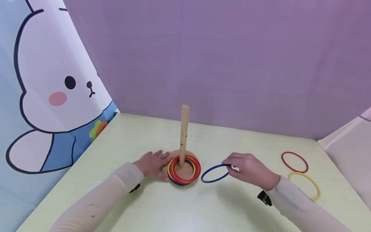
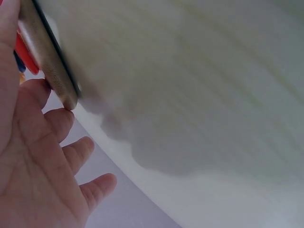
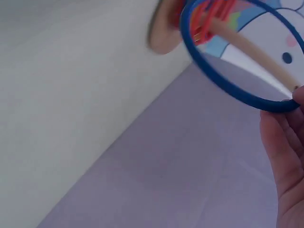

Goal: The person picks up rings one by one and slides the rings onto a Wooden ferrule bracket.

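A round wooden base (image 1: 182, 175) with an upright wooden post (image 1: 184, 129) stands on the table. Stacked red, yellow and blue rings (image 1: 198, 167) lie around the post's foot. My left hand (image 1: 155, 164) rests at the base's left edge, fingers spread; up close in the left wrist view, thumb and fingertips meet the base's rim (image 2: 50, 61). Right of the base, my right hand (image 1: 249, 169) pinches a blue ring (image 1: 213, 168) by its edge between thumb and fingers. From the right wrist, that blue ring (image 3: 223, 84) appears tilted, with the post seen through it.
On the table's right side lie a red ring (image 1: 290, 152) and a yellow ring (image 1: 318, 188), the yellow one partly behind my right sleeve. A purple cloth (image 1: 232, 64) hangs along the back edge, and a cartoon-printed cloth (image 1: 43, 71) borders the left.
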Demonstrator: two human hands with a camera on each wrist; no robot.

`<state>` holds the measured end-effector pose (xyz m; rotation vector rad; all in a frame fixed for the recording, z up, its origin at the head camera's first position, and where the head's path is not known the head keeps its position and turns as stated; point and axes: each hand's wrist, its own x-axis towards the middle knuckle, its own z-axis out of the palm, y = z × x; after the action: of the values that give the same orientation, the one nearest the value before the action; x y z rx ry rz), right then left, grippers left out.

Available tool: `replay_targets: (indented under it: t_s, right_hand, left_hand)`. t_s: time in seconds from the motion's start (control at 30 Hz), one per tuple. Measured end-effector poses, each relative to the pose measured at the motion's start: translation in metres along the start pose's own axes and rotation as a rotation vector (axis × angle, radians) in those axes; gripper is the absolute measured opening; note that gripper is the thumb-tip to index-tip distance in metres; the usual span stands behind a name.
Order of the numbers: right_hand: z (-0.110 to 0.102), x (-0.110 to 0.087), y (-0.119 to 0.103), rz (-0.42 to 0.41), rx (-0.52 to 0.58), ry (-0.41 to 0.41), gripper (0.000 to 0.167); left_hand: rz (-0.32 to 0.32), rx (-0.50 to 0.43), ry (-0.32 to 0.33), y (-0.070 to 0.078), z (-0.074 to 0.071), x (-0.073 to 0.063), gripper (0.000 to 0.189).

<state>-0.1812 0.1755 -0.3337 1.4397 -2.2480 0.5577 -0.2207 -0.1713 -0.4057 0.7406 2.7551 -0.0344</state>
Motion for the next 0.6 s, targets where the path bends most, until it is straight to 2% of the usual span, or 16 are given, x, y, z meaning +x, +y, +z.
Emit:
replay_targets:
  t_s: [0.13,0.27,0.4,0.6]
  right_hand:
    - [-0.005,0.012,-0.011,0.026,0.128,0.013,0.028]
    - [-0.01,0.024,-0.019,0.055,0.225,0.06,0.027]
    - [-0.016,0.034,-0.026,0.1,0.266,0.099,0.026]
    - [-0.026,0.046,-0.034,0.123,0.3,0.098,0.025]
  left_hand:
    - [0.002,-0.002,0.002,0.0,0.001,0.0,0.088]
    - [0.003,-0.007,0.003,0.0,0.0,0.0,0.088]
    - [-0.005,-0.013,-0.004,0.0,0.0,0.0,0.088]
    - [-0.005,0.005,-0.007,-0.001,0.001,0.0,0.088]
